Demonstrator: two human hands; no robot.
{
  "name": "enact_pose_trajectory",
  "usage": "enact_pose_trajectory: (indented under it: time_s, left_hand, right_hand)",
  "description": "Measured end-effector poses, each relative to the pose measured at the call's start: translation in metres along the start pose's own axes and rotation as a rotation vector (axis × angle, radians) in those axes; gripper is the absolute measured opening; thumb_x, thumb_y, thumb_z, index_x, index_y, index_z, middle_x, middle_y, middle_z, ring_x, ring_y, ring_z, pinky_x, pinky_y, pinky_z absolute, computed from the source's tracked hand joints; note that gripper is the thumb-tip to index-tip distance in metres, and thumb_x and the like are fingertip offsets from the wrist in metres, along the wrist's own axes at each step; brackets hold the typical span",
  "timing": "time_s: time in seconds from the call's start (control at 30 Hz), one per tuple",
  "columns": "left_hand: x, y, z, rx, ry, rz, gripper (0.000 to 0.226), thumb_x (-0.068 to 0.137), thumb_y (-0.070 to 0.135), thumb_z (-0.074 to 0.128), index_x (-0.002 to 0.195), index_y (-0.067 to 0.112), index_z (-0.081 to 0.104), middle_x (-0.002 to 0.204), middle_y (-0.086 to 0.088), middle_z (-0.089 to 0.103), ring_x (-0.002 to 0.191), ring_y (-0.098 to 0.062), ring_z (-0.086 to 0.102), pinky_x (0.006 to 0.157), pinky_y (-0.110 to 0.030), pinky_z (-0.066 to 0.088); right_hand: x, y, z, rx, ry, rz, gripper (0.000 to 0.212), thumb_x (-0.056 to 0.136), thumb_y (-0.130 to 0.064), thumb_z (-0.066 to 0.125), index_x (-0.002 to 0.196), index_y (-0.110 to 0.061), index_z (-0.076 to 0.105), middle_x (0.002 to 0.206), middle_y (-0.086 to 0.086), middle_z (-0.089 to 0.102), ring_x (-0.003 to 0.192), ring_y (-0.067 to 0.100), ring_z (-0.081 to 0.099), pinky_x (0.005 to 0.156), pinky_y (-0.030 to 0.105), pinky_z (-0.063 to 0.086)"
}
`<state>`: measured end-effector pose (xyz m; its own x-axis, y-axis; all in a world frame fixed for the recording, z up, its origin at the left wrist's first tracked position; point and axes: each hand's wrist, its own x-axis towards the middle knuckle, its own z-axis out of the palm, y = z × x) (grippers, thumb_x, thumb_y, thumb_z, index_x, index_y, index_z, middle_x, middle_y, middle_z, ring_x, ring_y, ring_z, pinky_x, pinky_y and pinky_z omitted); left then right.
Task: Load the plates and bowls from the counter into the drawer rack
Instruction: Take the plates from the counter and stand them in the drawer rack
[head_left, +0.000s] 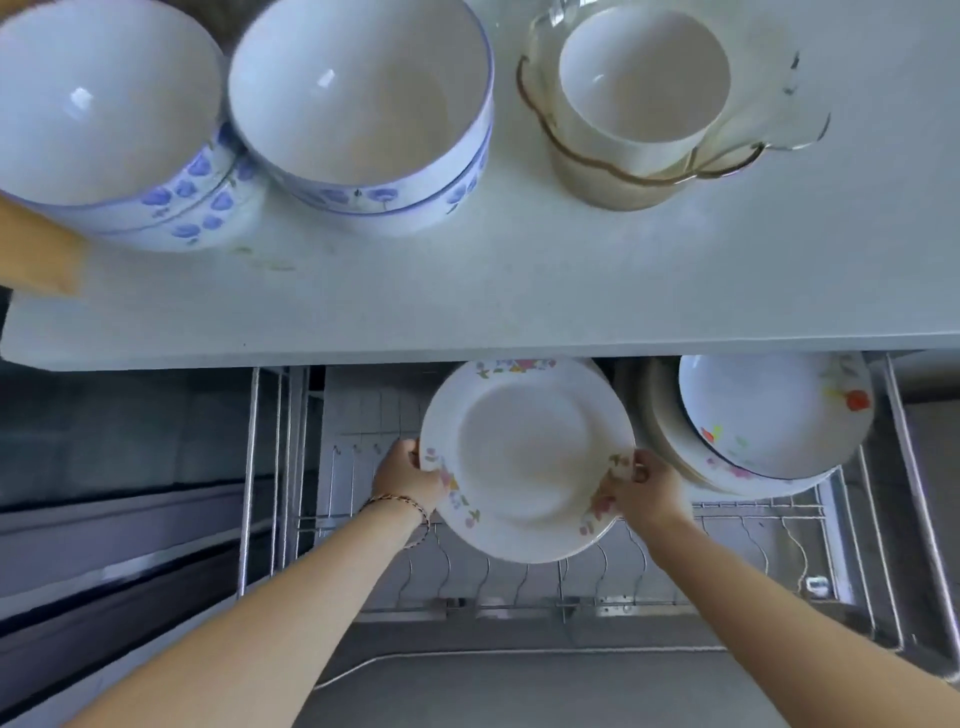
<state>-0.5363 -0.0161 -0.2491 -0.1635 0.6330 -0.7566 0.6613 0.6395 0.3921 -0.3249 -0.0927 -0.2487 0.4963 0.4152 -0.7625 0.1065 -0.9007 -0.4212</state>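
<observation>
At lower centre, the left hand and right hand grip opposite rims of a floral plate over the wire drawer rack. Stacked plates fill the rack's right. Beyond, blue-flowered bowls stand on the worktop, upper left.

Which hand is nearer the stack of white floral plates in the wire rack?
Right. The right hand is beside the stack; the left hand is across the held floral plate.
</observation>
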Motion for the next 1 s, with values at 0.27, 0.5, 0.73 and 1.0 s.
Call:
enact_pose_trajectory:
  time_s: [0.27,0.5,0.73,1.0]
  left_hand:
    - [0.04,-0.007,0.016,0.064,0.019,0.037,0.027,0.081,0.004,0.062,0.108,0.005,0.058,0.107,-0.009,0.068,0.085,-0.021,0.058,0.077,-0.028,0.052]
    - [0.048,0.003,0.022,0.168,0.054,-0.001,0.029,0.086,0.006,0.055,0.114,0.005,0.051,0.119,-0.013,0.058,0.088,-0.027,0.057,0.071,-0.025,0.04]
    - [0.061,0.005,0.017,0.245,0.06,0.034,0.026,0.086,0.008,0.057,0.111,0.005,0.051,0.119,-0.016,0.059,0.104,-0.032,0.06,0.076,-0.029,0.044]
    - [0.043,-0.009,0.026,-0.223,-0.084,0.016,0.04,0.09,0.006,0.051,0.127,0.017,0.044,0.118,-0.005,0.06,0.103,-0.029,0.06,0.089,-0.038,0.05]
  right_hand:
    - [0.019,-0.002,0.012,-0.004,0.065,-0.019,0.023,0.08,0.01,0.05,0.089,-0.008,0.061,0.06,0.002,0.057,0.053,0.013,0.05,0.039,0.005,0.039]
    - [0.025,0.003,0.032,-0.006,0.148,-0.005,0.029,0.077,0.001,0.051,0.101,-0.006,0.066,0.106,0.022,0.064,0.087,0.029,0.058,0.071,0.024,0.038]
    - [0.028,-0.007,0.035,-0.062,0.154,-0.061,0.027,0.078,-0.006,0.056,0.104,-0.009,0.064,0.108,0.02,0.06,0.096,0.031,0.054,0.078,0.028,0.04]
    - [0.027,-0.002,0.033,0.146,0.146,0.02,0.053,0.092,-0.013,0.052,0.142,-0.025,0.039,0.134,0.011,0.047,0.116,0.03,0.054,0.095,0.033,0.045]
